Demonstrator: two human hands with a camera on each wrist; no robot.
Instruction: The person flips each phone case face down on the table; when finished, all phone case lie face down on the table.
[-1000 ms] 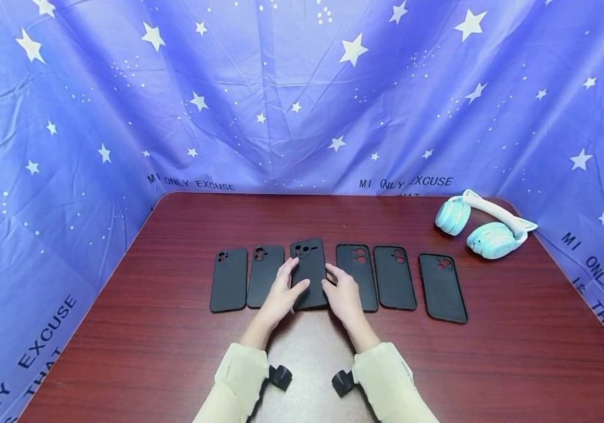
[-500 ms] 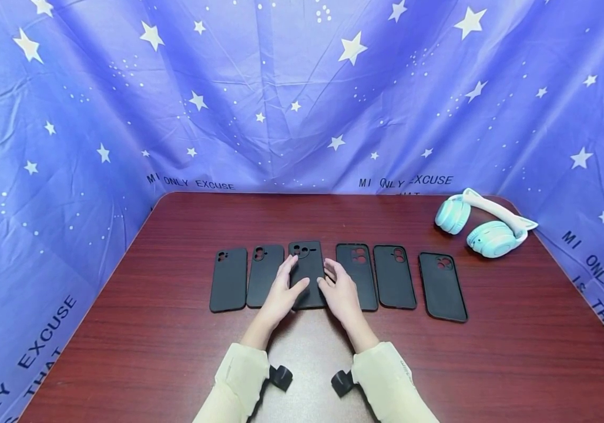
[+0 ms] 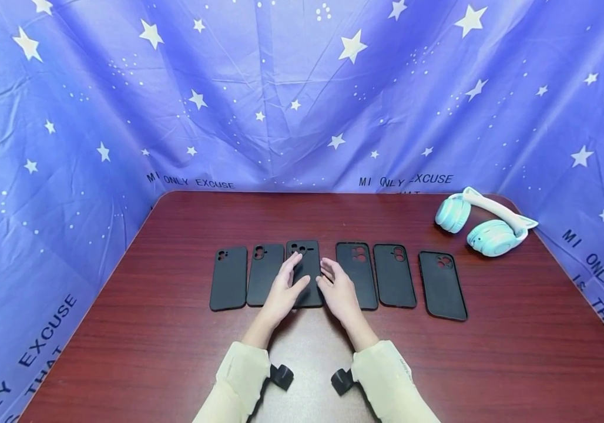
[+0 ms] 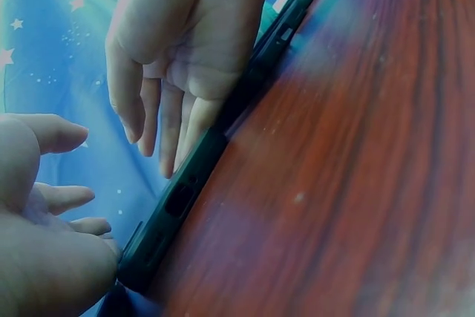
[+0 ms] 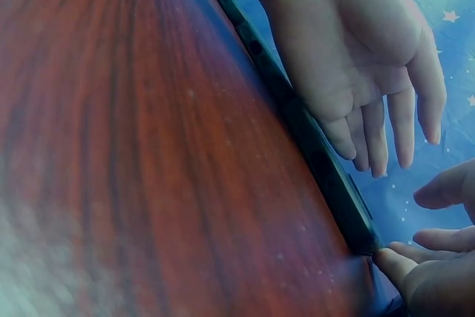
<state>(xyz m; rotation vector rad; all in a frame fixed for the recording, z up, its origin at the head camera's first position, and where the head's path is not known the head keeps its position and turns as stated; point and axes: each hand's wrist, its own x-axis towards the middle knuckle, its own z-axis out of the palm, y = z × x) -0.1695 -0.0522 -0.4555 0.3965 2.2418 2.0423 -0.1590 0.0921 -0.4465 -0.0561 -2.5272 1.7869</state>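
A black phone case (image 3: 307,282) with camera cutouts lies flat, back up, between my two hands. My left hand (image 3: 279,292) is at its left edge, with straight, spread fingers and the thumb over the case. Along the right edge lies my right hand (image 3: 340,291), its fingers relaxed and extended. In the left wrist view, the left hand (image 4: 44,243) meets one end of the case (image 4: 178,206). The right wrist view also shows the case's edge (image 5: 326,168) between both hands. Neither hand curls round it.
Two black cases lie to the left, one at the far left (image 3: 229,279) and one (image 3: 266,273) partly behind my left hand. Three more cases (image 3: 394,276) lie to the right, hollow side up. Mint headphones (image 3: 492,238) rest at the back right of the wooden table (image 3: 175,352).
The middle phone case has slid left and turned from slightly tilted to straighter, closer to the case on its left. My right hand has shifted slightly left; the left hand has barely moved.
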